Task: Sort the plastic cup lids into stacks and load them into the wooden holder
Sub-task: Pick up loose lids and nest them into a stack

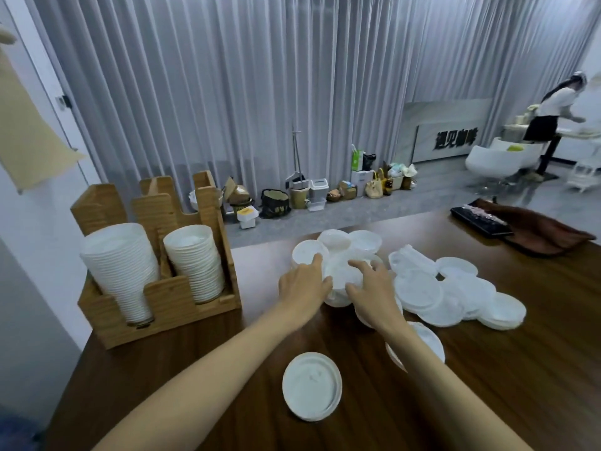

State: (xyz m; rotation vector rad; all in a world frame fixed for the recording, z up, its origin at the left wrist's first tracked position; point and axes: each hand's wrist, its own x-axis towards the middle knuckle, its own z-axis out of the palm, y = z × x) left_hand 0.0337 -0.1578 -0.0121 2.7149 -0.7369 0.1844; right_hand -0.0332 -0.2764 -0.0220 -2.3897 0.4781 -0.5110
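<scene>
**First:** Whereabouts, measured from the wooden holder [162,307]?

**Second:** Just right of the wooden holder, on the dark table [520,385]: a small stack of lids [340,281], bracketed by two bare hands. Left hand [304,284] on the holder's side of the stack, fingers nearly straight, thumb laid against the rim, clasping nothing. Right hand [374,288] on the side away from the holder, fingers arched over the top lid, thumb hooked at the near edge, gripping the stack.

**First:** And doing this step well?

**Second:** As a judgement only: square the rims first, pressing in evenly from both sides until fully nested. Compare widths before adding any of the loose lids [448,294] spread farther right of the holder. Lift level, both palms steadying, guarding against slippery thin plastic. Lower gently into the matching slot. Room left in either slot? Impossible to judge from here.

**First:** Look of the lids?

**Second:** White, round, shallow, faintly translucent, with raised rims. Already loaded in the holder's front slots: a left-slot stack [120,268], seemingly wider, and a right-slot stack [195,265], both tall and ribbed, both leaning slightly back. One single lid [312,385] lying flat, right of the holder and nearer the camera; another partly hidden beneath the right forearm.
</scene>
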